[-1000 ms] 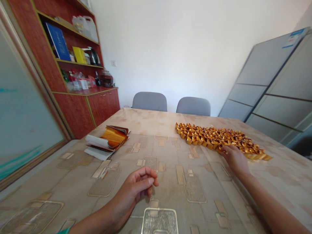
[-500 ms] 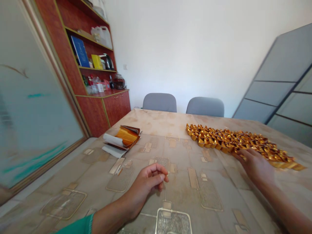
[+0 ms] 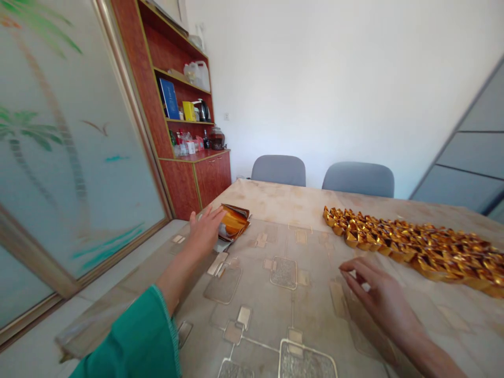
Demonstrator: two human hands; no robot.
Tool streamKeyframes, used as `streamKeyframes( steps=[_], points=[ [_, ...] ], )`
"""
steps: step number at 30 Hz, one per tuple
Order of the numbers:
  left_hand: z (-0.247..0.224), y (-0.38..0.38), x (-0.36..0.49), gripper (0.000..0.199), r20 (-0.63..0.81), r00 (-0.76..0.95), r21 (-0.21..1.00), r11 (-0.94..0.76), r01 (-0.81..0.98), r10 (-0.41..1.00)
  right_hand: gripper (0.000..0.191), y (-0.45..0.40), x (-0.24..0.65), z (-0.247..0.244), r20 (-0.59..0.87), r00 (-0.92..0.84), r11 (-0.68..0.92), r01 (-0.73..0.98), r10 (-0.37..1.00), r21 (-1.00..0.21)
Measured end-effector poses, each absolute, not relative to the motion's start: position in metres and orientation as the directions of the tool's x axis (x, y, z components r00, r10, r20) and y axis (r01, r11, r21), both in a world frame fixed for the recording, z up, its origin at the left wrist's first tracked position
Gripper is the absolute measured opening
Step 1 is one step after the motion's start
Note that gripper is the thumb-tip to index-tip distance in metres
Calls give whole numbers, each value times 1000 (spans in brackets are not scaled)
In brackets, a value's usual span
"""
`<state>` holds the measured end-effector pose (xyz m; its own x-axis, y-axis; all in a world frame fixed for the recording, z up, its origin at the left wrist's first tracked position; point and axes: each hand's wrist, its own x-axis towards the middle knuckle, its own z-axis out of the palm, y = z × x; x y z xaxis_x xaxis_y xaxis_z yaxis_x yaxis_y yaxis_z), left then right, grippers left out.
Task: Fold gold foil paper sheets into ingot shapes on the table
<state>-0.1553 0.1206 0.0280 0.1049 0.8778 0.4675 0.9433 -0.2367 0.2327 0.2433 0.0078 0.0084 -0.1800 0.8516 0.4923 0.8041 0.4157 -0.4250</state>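
My left hand point(image 3: 205, 231) reaches over the stack of gold foil paper sheets point(image 3: 235, 220) on the left part of the table. Its fingers are spread and lie at the stack's near left side, hiding part of it; whether they touch the sheets I cannot tell. My right hand point(image 3: 376, 294) hovers over the tablecloth, right of the middle, its thumb and forefinger tips drawn together with nothing visible between them. Beyond it, rows of folded gold paper ingots point(image 3: 409, 244) stand packed closely together.
A patterned tablecloth point(image 3: 260, 283) covers the table. Two grey chairs point(image 3: 279, 170) stand at the far side, before a white wall. On the left are a reddish wooden cabinet point(image 3: 179, 181) with shelves and a frosted glass door point(image 3: 114, 194).
My left hand has moved forward and left to the gold sheets, its fingers spreading. My right hand has drawn back from the ingots toward me. The view has turned left.
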Motion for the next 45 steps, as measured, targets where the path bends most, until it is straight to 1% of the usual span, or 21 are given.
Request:
streamKeyframes(
  steps=[2,5,7,9,11,14,19,21,25,28,29,31,33,35,36,38,40,42,43,45],
  points=[
    [24,124,-166,49,427,113,219,-223,950,897,22,1,222,9,422,-260,454,759,868,-467],
    [20,129,-174,38,394,104,219,-203,954,913,25,-5,209,5,353,-381,516,694,855,-502],
    [21,130,-176,32,385,107,220,-204,954,917,26,-4,209,1,320,-414,523,680,852,-514],
    [26,128,-176,27,383,122,216,-217,952,916,26,-3,212,-3,301,-409,507,688,862,-519],
    [32,123,-176,25,396,139,208,-236,949,908,25,-2,215,-4,292,-400,495,693,869,-523],
    [38,114,-176,28,448,160,195,-270,943,880,23,-2,215,-1,302,-393,495,689,869,-530],
    [40,115,-176,17,544,132,203,-283,938,829,21,-4,212,6,348,-337,482,679,875,-554],
    [41,118,-175,18,580,131,215,-307,927,804,21,-4,213,7,351,-312,466,671,883,-576],
    [47,115,-163,24,657,155,238,-399,885,737,25,-3,213,5,348,-219,403,638,912,-656],
    [49,101,-141,24,731,174,255,-501,827,660,26,-3,213,3,310,-99,313,536,946,-784],
    [48,94,-132,24,784,178,276,-591,758,594,28,-3,212,2,278,-63,274,472,959,-838],
    [42,78,-110,23,831,251,280,-763,583,497,37,-3,213,3,190,-33,190,309,981,-932],
    [33,61,-89,22,813,368,292,-863,412,451,48,-5,213,6,107,-97,119,126,989,-985],
    [24,44,-72,21,754,466,341,-882,325,463,52,-7,214,10,65,-215,60,-29,974,-998],
    [21,37,-66,21,696,558,347,-892,289,451,52,-9,214,13,62,-266,40,-87,962,-995],
    [18,25,-56,23,597,701,323,-917,236,390,51,-11,213,18,53,-327,8,-139,943,-990],
    [18,18,-50,25,548,772,280,-940,194,322,45,-13,212,21,20,-329,-22,-122,944,-992],
    [19,17,-47,27,498,806,289,-938,194,320,39,-12,212,21,-11,-268,-29,-62,963,-998],
    [19,18,-46,28,491,804,305,-931,202,335,38,-11,213,20,-8,-221,-12,-20,975,-1000],
    [16,23,-44,30,519,764,348,-911,221,383,34,-9,214,18,71,-113,80,81,991,-994]
  ],
)
